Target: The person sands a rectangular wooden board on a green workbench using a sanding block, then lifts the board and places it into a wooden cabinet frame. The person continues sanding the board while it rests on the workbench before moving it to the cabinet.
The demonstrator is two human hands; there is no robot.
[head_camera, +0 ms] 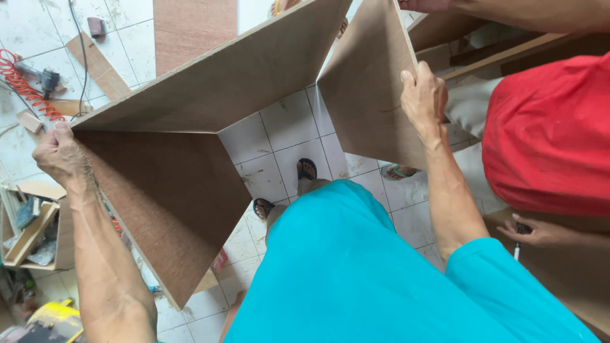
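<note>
- Two hands of yours are up on a frame of brown boards [216, 95], arms stretched out and apart.
- Your left hand [58, 152] is closed over the corner where the long top board meets the left board [168, 203]; knuckles face the camera, forearm runs down to the lower left.
- Your right hand [422, 95] grips the edge of the right board [368, 82], fingers curled over the rim, thumb side up, forearm running down to your teal sleeve.
- Frame position: held above the white tiled floor [279, 133], in front of your body; the long board runs from the left corner up toward the top middle, the left board slopes down from that corner, the right board stands just beside the long board's far end.
- Board look: flat, matt brown faces with pale cut edges; a faint line marks the right board.
- Containers: an open wooden box [32, 232] at the left edge holds small items too blurred to tell.
- Another person in a red shirt [546, 133] stands at right; their hand [537, 232] rests on a board with a pen.
- A red coiled hose [22, 82] lies on the floor, upper left.
</note>
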